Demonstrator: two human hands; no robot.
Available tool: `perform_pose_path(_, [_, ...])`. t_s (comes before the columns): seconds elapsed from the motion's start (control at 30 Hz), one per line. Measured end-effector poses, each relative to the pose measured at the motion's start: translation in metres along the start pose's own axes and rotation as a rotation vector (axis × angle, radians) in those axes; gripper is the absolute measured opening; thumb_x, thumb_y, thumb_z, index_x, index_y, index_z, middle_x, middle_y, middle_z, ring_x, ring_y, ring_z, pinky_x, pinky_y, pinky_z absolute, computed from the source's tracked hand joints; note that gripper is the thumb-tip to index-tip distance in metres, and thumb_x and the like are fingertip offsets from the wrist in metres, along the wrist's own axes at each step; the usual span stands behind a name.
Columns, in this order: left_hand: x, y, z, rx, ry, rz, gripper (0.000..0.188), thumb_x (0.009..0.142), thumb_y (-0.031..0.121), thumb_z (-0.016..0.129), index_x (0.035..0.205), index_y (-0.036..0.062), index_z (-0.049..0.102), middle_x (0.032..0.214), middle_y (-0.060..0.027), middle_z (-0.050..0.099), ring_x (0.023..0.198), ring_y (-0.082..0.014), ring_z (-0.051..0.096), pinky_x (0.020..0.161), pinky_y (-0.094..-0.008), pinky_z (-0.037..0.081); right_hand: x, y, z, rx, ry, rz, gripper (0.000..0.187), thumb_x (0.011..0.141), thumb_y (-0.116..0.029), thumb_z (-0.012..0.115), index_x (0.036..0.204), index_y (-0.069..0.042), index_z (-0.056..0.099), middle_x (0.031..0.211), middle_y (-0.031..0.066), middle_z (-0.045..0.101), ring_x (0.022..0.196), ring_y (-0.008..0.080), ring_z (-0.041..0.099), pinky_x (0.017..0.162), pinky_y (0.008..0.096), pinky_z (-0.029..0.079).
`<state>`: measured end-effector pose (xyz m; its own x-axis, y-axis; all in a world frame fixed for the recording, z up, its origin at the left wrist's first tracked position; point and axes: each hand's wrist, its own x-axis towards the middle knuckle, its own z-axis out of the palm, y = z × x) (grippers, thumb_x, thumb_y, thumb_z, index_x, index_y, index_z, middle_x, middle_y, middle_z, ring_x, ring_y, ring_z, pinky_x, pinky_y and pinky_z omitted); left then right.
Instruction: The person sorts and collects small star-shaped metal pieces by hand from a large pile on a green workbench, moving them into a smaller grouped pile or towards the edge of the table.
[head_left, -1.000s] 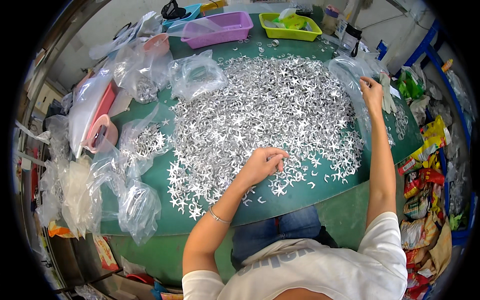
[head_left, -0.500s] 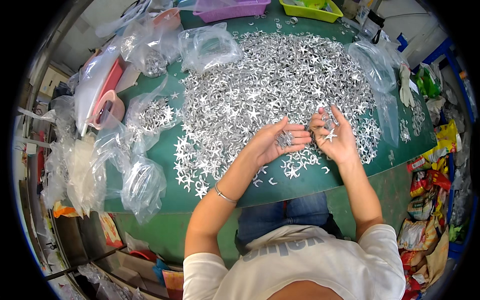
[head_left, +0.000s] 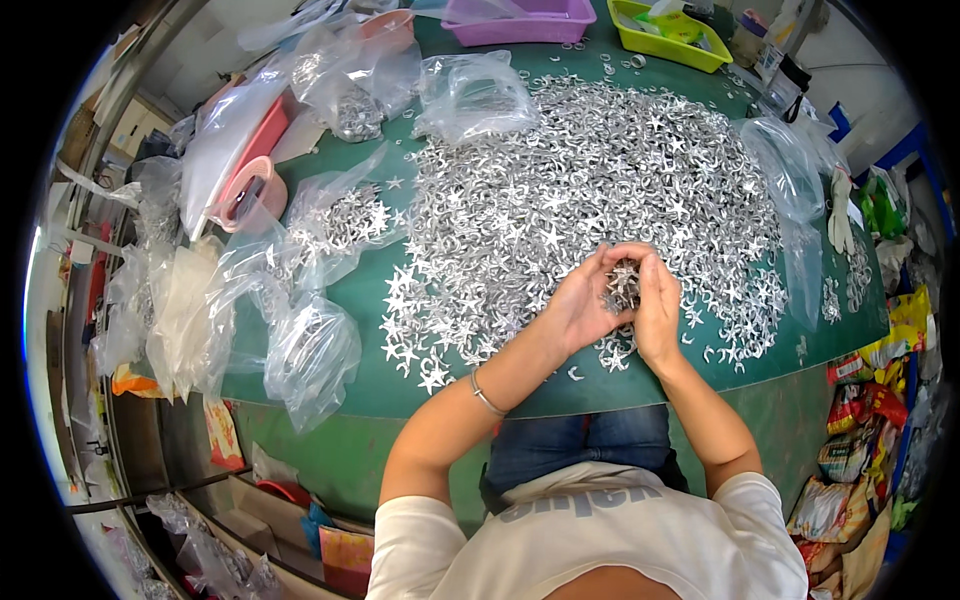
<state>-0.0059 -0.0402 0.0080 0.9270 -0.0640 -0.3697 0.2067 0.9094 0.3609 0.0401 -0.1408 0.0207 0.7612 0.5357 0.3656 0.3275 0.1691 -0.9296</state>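
A broad heap of small silver star-shaped and crescent-shaped metal pieces [head_left: 560, 200] covers the middle of the table. Over its near edge, my left hand [head_left: 583, 308] and my right hand [head_left: 657, 310] meet, curled together into a cup. Between the two palms sits a small clump of silver star pieces [head_left: 622, 284], held by both hands. The fingers partly hide the clump, so how it is shared between the hands is unclear. Loose pieces lie on the table just below and beside the hands.
The table is green [head_left: 380, 380]. On the left are a clear bag of stars [head_left: 345, 220], crumpled plastic bags [head_left: 312, 360] and a pink basket [head_left: 270, 198]. Purple [head_left: 520, 25] and yellow-green trays [head_left: 665, 40] stand at the back. A glove [head_left: 840, 215] lies on the right.
My hands were apart, the left with pieces in its open palm and the right with a star at its fingers. Now they have come together around the pieces. The view has shifted slightly.
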Motion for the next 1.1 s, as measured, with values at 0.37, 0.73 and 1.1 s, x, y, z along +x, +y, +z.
perform_pose_path(0.37, [0.006,0.005,-0.008,-0.106,0.038,0.062,0.032,0.089,0.03,0.058,0.109,0.0057,0.051,0.106,-0.0083,0.053,0.096,-0.0208,0.058,0.074,-0.0316,0.052,0.002,0.012,-0.02,-0.092,0.165,-0.112,0.04,0.101,-0.025,0.03,0.112,0.002,0.056,0.101,0.0111,0.059,0.098,0.0184,0.054,0.092,0.0318,0.039])
perform_pose_path(0.73, [-0.035,0.059,-0.023,-0.222,0.103,0.494,0.02,0.087,0.019,0.058,0.099,0.0025,0.056,0.094,-0.0113,0.061,0.088,-0.0233,0.062,0.074,-0.0319,0.055,0.003,0.017,-0.017,-0.258,0.086,-0.244,0.022,0.095,-0.008,0.039,0.098,0.004,0.057,0.093,0.0115,0.055,0.082,0.0192,0.052,0.076,0.0301,0.042])
perform_pose_path(1.1, [-0.069,0.17,-0.045,-0.368,0.4,1.288,0.066,0.089,0.008,0.042,0.143,-0.0024,0.004,0.148,-0.0222,0.007,0.136,-0.0426,0.013,0.111,-0.0548,0.02,0.009,0.016,-0.021,-0.188,0.045,-0.106,0.021,0.096,-0.01,0.043,0.093,0.005,0.058,0.09,0.0067,0.053,0.077,0.0126,0.049,0.072,0.0249,0.041])
